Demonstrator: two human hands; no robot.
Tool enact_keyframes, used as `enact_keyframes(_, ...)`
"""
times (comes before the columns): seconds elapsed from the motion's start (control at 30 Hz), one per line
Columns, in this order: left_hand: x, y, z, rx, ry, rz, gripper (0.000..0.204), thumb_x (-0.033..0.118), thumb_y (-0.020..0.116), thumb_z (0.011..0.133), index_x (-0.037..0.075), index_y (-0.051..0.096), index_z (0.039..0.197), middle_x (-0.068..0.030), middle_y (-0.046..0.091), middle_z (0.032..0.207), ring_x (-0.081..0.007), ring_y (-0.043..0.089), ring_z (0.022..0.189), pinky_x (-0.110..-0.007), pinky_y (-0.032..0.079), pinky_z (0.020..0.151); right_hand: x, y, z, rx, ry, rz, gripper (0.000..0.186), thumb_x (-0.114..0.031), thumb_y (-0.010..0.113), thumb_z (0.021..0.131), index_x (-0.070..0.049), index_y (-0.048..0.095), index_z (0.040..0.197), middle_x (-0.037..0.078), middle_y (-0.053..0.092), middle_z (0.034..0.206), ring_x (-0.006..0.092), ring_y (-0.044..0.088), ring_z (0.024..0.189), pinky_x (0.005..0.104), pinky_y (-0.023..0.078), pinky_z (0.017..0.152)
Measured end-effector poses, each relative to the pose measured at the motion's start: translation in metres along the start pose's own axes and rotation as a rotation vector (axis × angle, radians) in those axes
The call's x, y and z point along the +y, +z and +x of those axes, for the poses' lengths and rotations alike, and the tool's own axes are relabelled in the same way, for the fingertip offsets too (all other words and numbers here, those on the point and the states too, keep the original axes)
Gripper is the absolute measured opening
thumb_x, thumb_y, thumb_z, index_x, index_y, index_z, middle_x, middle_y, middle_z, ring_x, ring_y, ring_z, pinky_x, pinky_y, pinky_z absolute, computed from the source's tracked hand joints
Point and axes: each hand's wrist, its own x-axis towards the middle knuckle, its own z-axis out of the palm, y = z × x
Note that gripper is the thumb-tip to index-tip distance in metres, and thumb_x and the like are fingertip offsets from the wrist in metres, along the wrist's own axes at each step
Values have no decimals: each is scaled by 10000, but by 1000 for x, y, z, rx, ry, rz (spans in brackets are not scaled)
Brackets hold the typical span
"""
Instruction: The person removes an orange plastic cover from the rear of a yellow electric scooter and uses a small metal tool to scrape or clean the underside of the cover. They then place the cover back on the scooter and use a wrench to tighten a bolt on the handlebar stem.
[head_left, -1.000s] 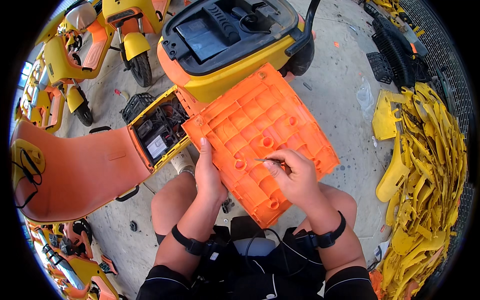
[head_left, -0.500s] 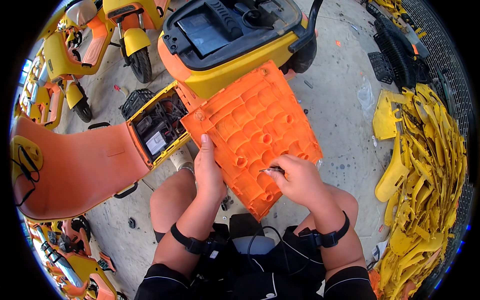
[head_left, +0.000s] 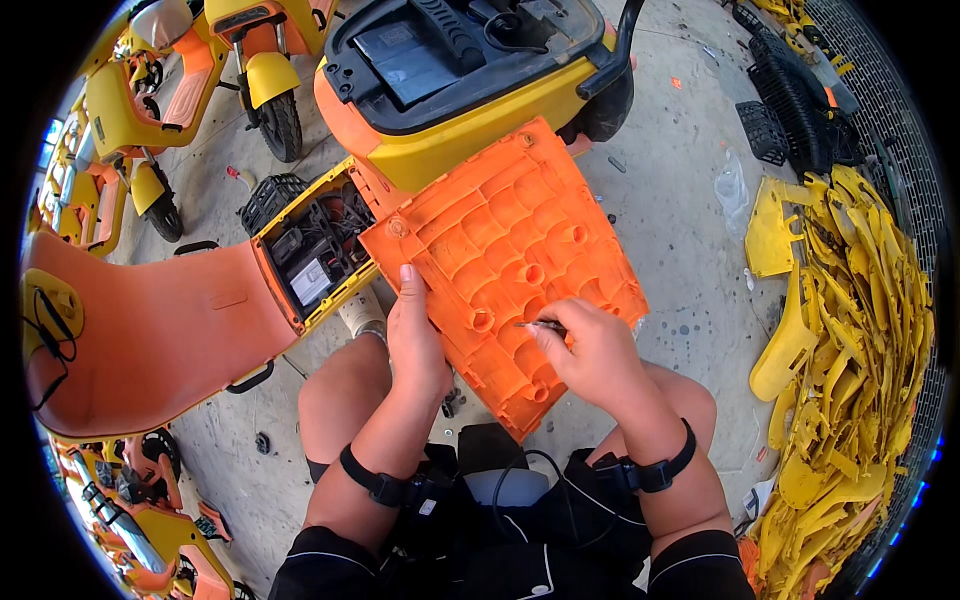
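Observation:
An orange plastic panel (head_left: 500, 250) is tilted up in front of me, its ribbed underside with small round posts facing me. My left hand (head_left: 415, 340) grips its left edge, thumb lying on the ribbed face. Over the panel's lower right part, my right hand (head_left: 590, 350) pinches a small dark, thin-tipped tool (head_left: 542, 325); its exact kind is too small to make out. The tip points left, near one of the round posts (head_left: 482, 320). Beyond the panel stands a yellow and orange scooter (head_left: 480, 120), with its floor compartment (head_left: 315, 245) uncovered, showing wiring and a boxy part.
A tall heap of yellow plastic panels (head_left: 850, 380) lies along the right. Black baskets (head_left: 785, 110) sit behind it. More scooters (head_left: 160, 110) are parked at the far left. Small dark parts (head_left: 262, 442) and a clear plastic bag (head_left: 733, 195) lie on the concrete floor.
My right hand has shifted slightly up, and the tool's angle has turned a little. My left hand keeps its hold, and the panel has barely moved.

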Motion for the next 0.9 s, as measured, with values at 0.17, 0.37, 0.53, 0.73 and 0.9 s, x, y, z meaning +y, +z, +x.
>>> enact_keyframes(0.17, 0, -2, 1, -8, -19, -9, 652, 517, 500, 1028, 59, 395, 1479, -118, 506, 1457, -280, 522, 1312, -434, 425, 1100, -5, -6, 1, 75, 43, 42, 166, -205, 719, 906, -44, 681, 903, 105, 691, 821, 275, 678, 701, 355, 511, 597)
enact_keyframes(0.37, 3, 0, 1, -24, -45, -47, 638, 509, 484, 1035, 62, 395, 1483, -123, 502, 1465, -285, 520, 1315, -439, 421, 1106, -7, -11, 0, 8, -37, 56, 150, -189, 731, 895, -45, 690, 907, 102, 688, 806, 261, 675, 685, 342, 514, 599)
enact_keyframes(0.53, 3, 0, 2, -52, -47, -49, 632, 498, 475, 1042, 54, 391, 1485, -126, 502, 1467, -276, 525, 1311, -427, 426, 1103, -13, -4, -1, 64, -146, 158, 118, -128, 741, 882, -37, 689, 938, 95, 686, 812, 243, 677, 673, 325, 518, 599)
enact_keyframes(0.73, 5, 12, -3, -22, -4, 19, 660, 509, 390, 1066, -46, 434, 1420, -188, 558, 1392, -279, 602, 1230, -407, 490, 1044, -18, -2, 1, 94, -179, 192, 111, -92, 747, 875, -30, 686, 943, 99, 683, 817, 236, 686, 683, 309, 523, 601)
enact_keyframes(0.9, 6, 13, -1, -30, -5, 18, 646, 499, 385, 1071, -47, 446, 1410, -185, 567, 1381, -273, 604, 1226, -400, 492, 1038, -16, 0, 3, 65, -168, 187, 139, -127, 759, 874, -31, 686, 943, 99, 687, 827, 245, 688, 684, 317, 528, 605)
